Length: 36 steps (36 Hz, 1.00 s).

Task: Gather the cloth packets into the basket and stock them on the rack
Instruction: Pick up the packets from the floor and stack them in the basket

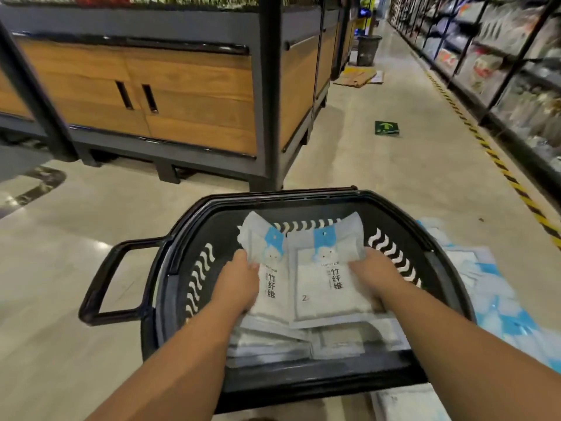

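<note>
A black plastic basket (288,198) fills the lower centre of the frame. Its rim is rounded, its walls are pierced with wavy slots, and a looped handle (100,278) juts out to the left. It sits on a glossy, pale floor (91,238).

Both hands reach into it. The left hand (239,284) has its fingers curled round the edge of a flat, clear-wrapped cloth packet (267,253), which crumples slightly at its top corner. The right hand (375,273) grips the right edge of a second packet (328,284) lying just beside the first and overlapping it. Both packets are rectangular, white, with a blue header and dark printed characters. Under them, a layered pile of similar packets (273,338) lines the bottom of the basket.

At the lower right of the frame, outside the basket, more loose packets (491,299) lie spread on the floor, blurred.

A display stand (182,95) with wood-grain panels and a dark metal frame takes up the upper left. The rack (501,56), dark-framed and filled with blurred goods, runs along the upper right, with yellow-and-black striped tape (498,165) on the floor at its foot. Near the top centre are a dark slatted bin (368,50), flattened cardboard (358,76) and a green arrow sticker (386,128).
</note>
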Each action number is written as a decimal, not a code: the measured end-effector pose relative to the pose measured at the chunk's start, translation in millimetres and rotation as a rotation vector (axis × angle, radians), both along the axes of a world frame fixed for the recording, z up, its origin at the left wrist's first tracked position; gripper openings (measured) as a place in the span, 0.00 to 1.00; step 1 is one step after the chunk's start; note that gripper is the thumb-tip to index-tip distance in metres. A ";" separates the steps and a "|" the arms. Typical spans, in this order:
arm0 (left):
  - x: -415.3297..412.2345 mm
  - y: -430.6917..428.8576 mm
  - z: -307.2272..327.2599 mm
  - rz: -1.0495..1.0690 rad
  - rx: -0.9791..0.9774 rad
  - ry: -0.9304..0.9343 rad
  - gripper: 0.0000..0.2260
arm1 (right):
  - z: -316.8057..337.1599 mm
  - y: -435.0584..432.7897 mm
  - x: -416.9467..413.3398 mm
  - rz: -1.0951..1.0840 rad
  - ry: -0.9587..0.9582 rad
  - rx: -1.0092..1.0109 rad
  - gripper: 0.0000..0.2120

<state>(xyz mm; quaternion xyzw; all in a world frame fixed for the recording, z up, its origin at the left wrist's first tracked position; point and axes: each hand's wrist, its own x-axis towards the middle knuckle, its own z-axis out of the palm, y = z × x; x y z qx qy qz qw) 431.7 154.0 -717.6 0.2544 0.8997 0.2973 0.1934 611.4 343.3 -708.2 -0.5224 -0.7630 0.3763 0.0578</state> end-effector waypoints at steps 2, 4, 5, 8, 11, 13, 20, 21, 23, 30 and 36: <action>1.6 1.2 -4.0 -0.029 -0.081 0.003 0.08 | -12.6 -0.5 2.8 0.040 -0.054 0.000 0.12; 3.0 1.7 -9.6 -0.051 -0.132 -0.006 0.09 | -20.0 -1.8 5.2 0.058 -0.096 -0.019 0.16; 4.7 1.1 -11.4 -0.054 -0.153 -0.019 0.12 | -21.5 -3.3 6.3 0.070 -0.121 -0.024 0.17; 8.3 -1.8 -18.8 -0.025 -0.183 -0.051 0.19 | -25.3 -5.5 10.7 0.109 -0.236 -0.020 0.24; 4.7 -5.6 -23.6 -0.006 -0.246 -0.078 0.27 | -24.2 -4.8 12.8 0.106 -0.335 -0.021 0.27; 0.8 -7.8 -28.7 0.014 -0.294 -0.090 0.35 | -24.0 -3.5 12.1 0.076 -0.402 -0.024 0.32; 4.3 -3.1 -42.9 -0.227 -0.417 0.226 0.39 | -28.9 -11.8 -2.0 0.335 -0.566 0.138 0.43; 4.2 -1.0 -46.1 -0.306 -0.378 0.163 0.39 | -29.6 -14.8 -4.4 0.434 -0.563 0.114 0.42; 5.2 -1.0 -51.0 -0.457 -0.404 -0.020 0.43 | -32.6 -21.8 -6.4 0.602 -0.601 0.012 0.42; 3.0 -4.3 -54.7 -0.507 -0.595 -0.131 0.51 | -33.0 -14.7 10.0 0.692 -0.770 -0.067 0.45; 3.1 -2.8 -57.1 -0.530 -0.629 -0.150 0.49 | -41.1 -13.1 6.1 0.731 -0.879 -0.068 0.45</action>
